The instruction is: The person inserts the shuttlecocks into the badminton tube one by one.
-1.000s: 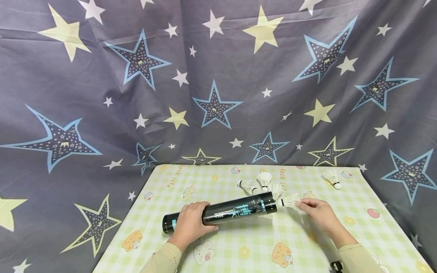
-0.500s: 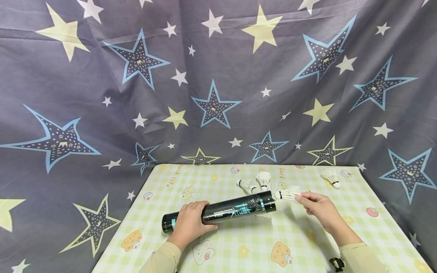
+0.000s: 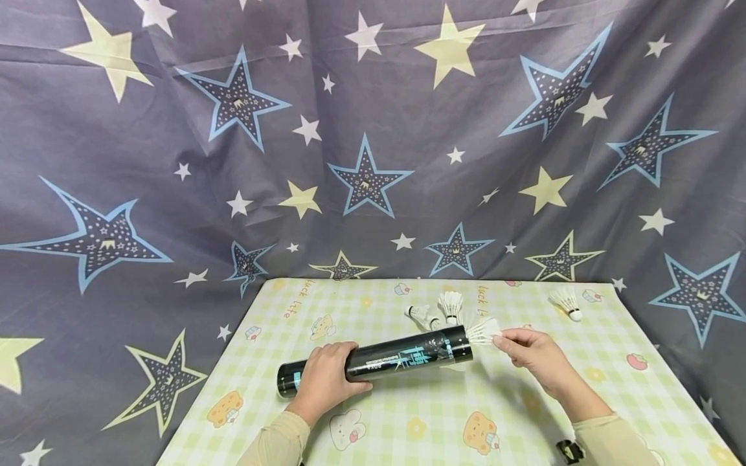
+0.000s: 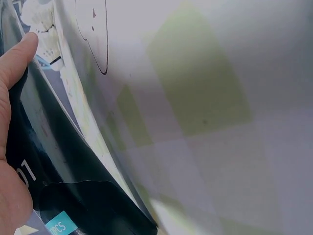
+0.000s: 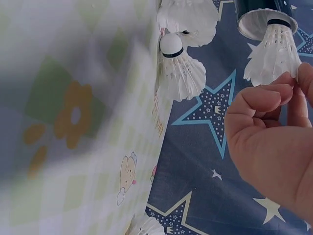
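A black tube with blue lettering (image 3: 402, 355) lies slantwise above the table, its open end to the right. My left hand (image 3: 328, 377) grips it near its left end; in the left wrist view the thumb (image 4: 22, 56) lies along the dark tube (image 4: 63, 142). With thumb and fingertips my right hand (image 3: 536, 356) pinches the feather edge of a white shuttlecock (image 3: 482, 331). In the right wrist view that shuttlecock (image 5: 274, 54) has its cork end inside the tube's mouth (image 5: 249, 27), its feathers still outside.
Behind the tube, several shuttlecocks lie on the table, among them one upright-looking shuttlecock (image 3: 451, 307) and one on its side (image 3: 421, 317). Another shuttlecock (image 3: 565, 304) lies at the back right. A checked cloth (image 3: 419, 430) covers the table; a starry curtain (image 3: 373, 246) hangs behind.
My right hand has moved slightly left and up, and the pinched shuttlecock went from just outside the tube's mouth to cork-first inside it. My left hand and the tube stay put.
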A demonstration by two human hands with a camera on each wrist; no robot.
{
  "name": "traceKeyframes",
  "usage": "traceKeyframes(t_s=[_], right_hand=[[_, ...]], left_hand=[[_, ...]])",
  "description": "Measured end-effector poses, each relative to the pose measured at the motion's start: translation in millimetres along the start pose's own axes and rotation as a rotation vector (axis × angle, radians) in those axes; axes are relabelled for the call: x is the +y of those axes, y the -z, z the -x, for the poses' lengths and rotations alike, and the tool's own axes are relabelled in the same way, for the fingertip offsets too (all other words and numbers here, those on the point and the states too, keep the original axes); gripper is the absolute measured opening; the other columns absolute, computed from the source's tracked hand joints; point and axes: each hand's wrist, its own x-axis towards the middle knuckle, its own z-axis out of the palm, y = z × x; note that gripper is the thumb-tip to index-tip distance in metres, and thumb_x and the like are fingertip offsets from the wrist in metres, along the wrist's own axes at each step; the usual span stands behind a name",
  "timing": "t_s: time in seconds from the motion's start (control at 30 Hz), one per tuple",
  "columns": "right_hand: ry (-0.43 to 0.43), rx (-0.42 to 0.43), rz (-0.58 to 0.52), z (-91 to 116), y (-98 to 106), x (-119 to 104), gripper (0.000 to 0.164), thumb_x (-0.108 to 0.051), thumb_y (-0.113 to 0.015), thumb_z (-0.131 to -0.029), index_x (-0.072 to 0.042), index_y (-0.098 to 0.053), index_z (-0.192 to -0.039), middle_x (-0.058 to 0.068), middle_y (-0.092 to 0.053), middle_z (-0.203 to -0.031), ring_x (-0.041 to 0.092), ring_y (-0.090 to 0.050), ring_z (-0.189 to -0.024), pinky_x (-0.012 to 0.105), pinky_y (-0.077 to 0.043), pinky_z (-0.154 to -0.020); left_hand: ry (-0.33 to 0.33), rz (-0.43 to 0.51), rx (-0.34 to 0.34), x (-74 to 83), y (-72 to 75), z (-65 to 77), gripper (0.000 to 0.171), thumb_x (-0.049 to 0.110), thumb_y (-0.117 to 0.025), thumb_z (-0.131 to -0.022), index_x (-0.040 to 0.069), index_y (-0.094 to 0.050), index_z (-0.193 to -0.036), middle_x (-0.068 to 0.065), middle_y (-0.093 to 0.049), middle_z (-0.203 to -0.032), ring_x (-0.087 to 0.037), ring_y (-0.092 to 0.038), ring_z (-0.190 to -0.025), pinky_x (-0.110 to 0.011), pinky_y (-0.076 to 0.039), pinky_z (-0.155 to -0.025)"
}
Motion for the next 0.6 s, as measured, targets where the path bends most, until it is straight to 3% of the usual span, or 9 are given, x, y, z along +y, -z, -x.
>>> traceKeyframes(t_s=[0.6], right_hand=[[0.052,-0.121,0.092,3,-22,0,0.034,-0.022,-0.075,-0.101,0.005,-0.074,-0.121,-0.007,-0.059,-0.079,0.007,-0.051,-0.068,0.027,-0.047,-0.062]], left_hand=[[-0.004,0.011,-0.002,2.0,-3.0,0.1,0.085,0.061,-0.099,-0.063,0.021,-0.069,-0.131,0.003,-0.078,-0.12,-0.018,-0.072,-0.106,-0.045,-0.055,-0.1]])
